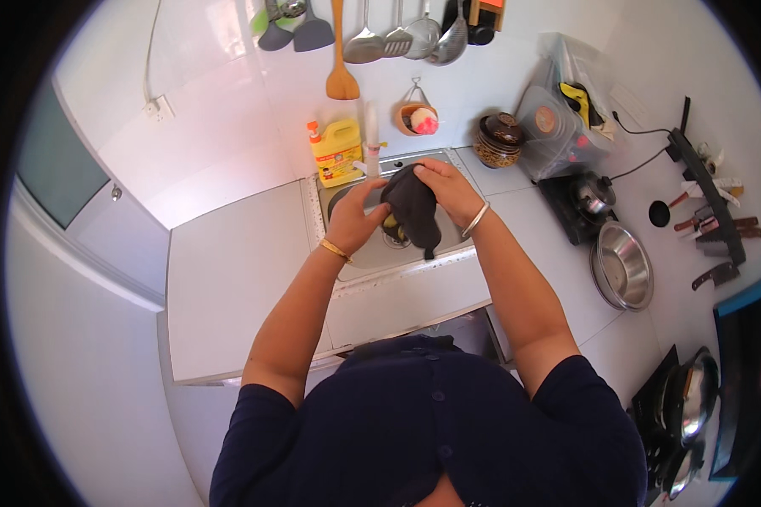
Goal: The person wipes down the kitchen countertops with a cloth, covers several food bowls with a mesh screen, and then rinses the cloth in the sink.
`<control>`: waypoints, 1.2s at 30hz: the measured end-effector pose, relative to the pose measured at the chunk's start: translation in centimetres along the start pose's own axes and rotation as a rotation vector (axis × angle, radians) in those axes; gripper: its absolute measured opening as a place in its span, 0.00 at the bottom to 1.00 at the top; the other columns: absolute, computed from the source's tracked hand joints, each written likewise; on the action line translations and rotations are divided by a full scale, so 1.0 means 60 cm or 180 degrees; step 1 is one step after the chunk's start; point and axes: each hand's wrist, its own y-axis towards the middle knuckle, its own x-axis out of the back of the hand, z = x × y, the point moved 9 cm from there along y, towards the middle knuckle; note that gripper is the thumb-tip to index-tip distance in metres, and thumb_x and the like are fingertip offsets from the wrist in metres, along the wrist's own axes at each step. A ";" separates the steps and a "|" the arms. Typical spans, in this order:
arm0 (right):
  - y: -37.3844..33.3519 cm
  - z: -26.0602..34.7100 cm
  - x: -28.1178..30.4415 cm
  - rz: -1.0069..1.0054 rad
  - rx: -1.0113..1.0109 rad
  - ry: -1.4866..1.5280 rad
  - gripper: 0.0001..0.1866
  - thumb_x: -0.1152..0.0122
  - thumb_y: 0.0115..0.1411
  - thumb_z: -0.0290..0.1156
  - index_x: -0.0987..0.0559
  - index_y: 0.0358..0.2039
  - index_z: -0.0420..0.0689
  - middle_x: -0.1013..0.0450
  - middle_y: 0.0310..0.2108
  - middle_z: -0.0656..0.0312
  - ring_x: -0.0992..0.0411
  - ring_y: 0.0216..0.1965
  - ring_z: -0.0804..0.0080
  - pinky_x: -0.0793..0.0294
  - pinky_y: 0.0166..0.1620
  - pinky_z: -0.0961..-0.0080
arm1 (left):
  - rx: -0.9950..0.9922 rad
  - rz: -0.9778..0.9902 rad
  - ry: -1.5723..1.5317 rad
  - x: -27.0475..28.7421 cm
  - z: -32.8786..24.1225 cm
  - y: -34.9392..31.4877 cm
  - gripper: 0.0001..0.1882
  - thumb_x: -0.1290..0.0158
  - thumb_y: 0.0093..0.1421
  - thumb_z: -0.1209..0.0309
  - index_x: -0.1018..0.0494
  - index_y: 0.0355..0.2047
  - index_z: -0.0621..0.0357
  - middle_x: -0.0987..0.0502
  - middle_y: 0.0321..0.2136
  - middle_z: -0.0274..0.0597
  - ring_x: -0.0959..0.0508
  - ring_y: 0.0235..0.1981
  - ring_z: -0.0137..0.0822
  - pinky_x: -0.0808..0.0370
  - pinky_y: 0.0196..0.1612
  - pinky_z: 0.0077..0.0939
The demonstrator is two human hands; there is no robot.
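Note:
Over the sink [365, 272] I hold up a dark, limp thing [413, 211] that looks like a cloth or a thin bag; its exact kind cannot be made out. My right hand [451, 194] pinches its upper edge between thumb and fingers. On its other side, my left hand [357, 221] has thumb and fingers bent against it. Below the left thumb a small yellow-green patch [392, 226] shows beside the dark material. The lower end of the dark thing hangs in a narrow tip above the basin.
Behind the sink stand a yellow jug [338, 152] with an orange pump and a pale tap [372, 156]. To the right are a brown lidded pot [499, 140], a small metal pot [594, 196] and steel bowls [622, 266]. Knives [716, 275] hang on the right wall, utensils [364, 46] above.

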 end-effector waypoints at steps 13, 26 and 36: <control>-0.109 0.010 -0.099 -0.0306 0.0611 -0.1936 0.14 0.38 0.52 0.34 0.27 0.35 0.40 0.27 0.29 0.62 0.29 0.29 0.77 0.29 0.35 0.80 | 0.0500 0.0726 -0.0751 0.047 -0.036 0.032 0.12 0.52 0.58 0.66 0.31 0.29 0.65 0.30 0.22 0.43 0.30 0.26 0.34 0.32 0.35 0.25; -0.092 0.039 -0.021 -0.0715 0.0398 -0.1877 0.09 0.43 0.53 0.32 0.28 0.33 0.42 0.31 0.22 0.61 0.33 0.25 0.71 0.33 0.31 0.75 | 0.0314 0.1686 0.1125 0.117 0.024 -0.020 0.18 0.47 0.44 0.74 0.30 0.39 0.57 0.24 0.32 0.48 0.25 0.35 0.46 0.29 0.39 0.34; -0.327 -0.046 0.149 -0.0086 -0.1039 -0.2467 0.09 0.40 0.49 0.26 0.23 0.33 0.41 0.27 0.29 0.62 0.31 0.31 0.76 0.31 0.38 0.79 | 0.1359 0.2204 0.0080 0.017 0.099 -0.195 0.15 0.55 0.48 0.82 0.28 0.37 0.60 0.25 0.26 0.47 0.24 0.30 0.40 0.28 0.37 0.29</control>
